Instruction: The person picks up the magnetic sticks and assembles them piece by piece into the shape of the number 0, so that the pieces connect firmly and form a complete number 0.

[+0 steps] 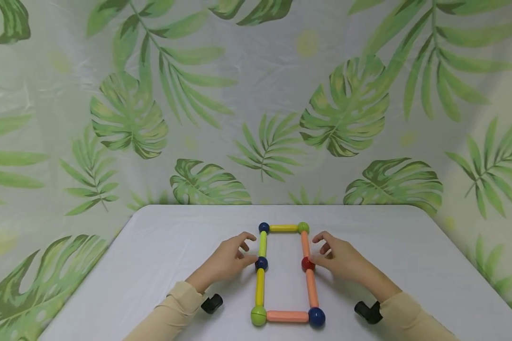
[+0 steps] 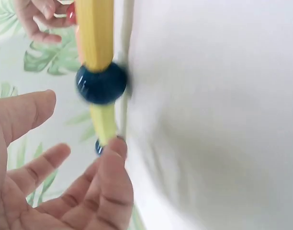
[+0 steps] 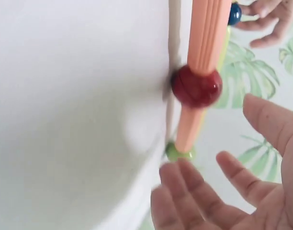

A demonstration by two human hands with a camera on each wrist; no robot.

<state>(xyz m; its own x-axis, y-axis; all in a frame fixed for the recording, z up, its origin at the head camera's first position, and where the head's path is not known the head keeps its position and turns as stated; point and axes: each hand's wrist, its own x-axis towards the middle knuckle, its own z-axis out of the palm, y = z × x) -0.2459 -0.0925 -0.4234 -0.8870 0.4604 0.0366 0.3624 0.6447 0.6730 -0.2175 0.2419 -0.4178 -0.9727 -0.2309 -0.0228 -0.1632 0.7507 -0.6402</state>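
A long rectangle of coloured rods and balls lies on the table in the head view. Its left side has a lime rod, a dark blue ball and a yellow rod. On the right side, a red ball joins two salmon rods. My left hand hovers beside the dark blue middle ball, fingers loosely bent and thumb apart from them. Across from it, my right hand is beside the red ball in a similar pose. Both wrist views show nothing between fingers and thumb.
The far end has a yellow rod between a blue ball and a green ball. At the near end, a salmon rod links a green ball and a blue ball. A leaf-patterned sheet hangs behind the white table.
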